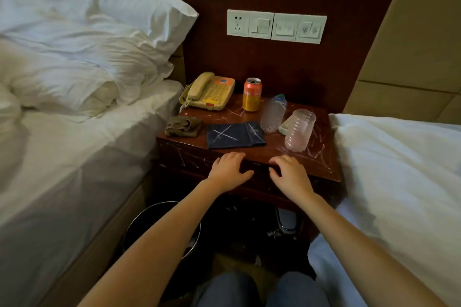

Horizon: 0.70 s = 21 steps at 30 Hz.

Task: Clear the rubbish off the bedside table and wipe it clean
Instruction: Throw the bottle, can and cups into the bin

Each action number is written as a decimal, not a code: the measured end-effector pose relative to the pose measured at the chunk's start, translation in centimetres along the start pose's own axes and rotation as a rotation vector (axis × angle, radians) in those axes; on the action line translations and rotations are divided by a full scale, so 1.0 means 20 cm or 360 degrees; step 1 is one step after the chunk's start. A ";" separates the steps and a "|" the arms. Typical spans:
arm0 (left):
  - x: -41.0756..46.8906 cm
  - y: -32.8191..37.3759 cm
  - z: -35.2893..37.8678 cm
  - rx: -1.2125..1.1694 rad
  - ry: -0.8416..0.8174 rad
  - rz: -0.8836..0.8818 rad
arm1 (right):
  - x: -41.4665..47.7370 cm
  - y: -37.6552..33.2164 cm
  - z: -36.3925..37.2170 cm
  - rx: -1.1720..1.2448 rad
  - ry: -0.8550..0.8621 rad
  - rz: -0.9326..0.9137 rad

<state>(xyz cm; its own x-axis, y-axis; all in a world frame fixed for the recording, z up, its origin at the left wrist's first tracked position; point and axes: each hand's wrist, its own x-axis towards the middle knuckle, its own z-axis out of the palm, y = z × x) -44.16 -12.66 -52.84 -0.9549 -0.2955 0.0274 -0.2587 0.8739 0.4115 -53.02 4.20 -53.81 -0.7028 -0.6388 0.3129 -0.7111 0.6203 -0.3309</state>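
Both hands at front edge of dark red-brown wooden bedside table (pixel 249 154). Left hand (pixel 228 169): fingers loose and spread, resting on edge, holding nothing. Right hand (pixel 289 177): same, just beside it.
Rubbish on top: orange drink can (pixel 252 95) upright near back edge; clear plastic bottle (pixel 273 113) right of can; clear ribbed plastic cup (pixel 299 129) near right edge.
Crumpled brown rag (pixel 183 126) by left edge. Flat dark blue pad (pixel 234 135) near front, white scribbles across it and tabletop. Beige phone (pixel 208 93) in back left corner. Round metal bin (pixel 149 207) on floor, lower left.
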 end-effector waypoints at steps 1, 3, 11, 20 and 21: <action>0.00 0.00 0.00 0.0007 -0.0007 -0.0003 | 0.00 0.00 0.01 -0.0003 0.0010 -0.0008; 0.00 0.01 0.02 0.0036 0.0025 -0.0008 | -0.01 0.01 0.01 0.0001 0.0015 -0.0052; 0.06 0.15 0.04 0.0193 0.0214 -0.0202 | 0.01 0.09 -0.06 0.0265 -0.0050 -0.0061; 0.33 0.48 0.03 -0.0436 0.0234 -0.0124 | 0.22 0.20 -0.25 0.0657 0.0310 0.0711; 0.36 0.50 0.03 -0.0522 0.0218 -0.0129 | 0.25 0.21 -0.25 0.0708 0.0243 0.0723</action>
<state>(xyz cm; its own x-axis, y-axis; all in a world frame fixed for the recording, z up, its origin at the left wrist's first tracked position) -53.68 -5.84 -48.99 -0.8992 -0.4270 0.0954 -0.2509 0.6819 0.6870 -59.53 5.88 -49.15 -0.9495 -0.2655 0.1672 -0.2908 0.5447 -0.7866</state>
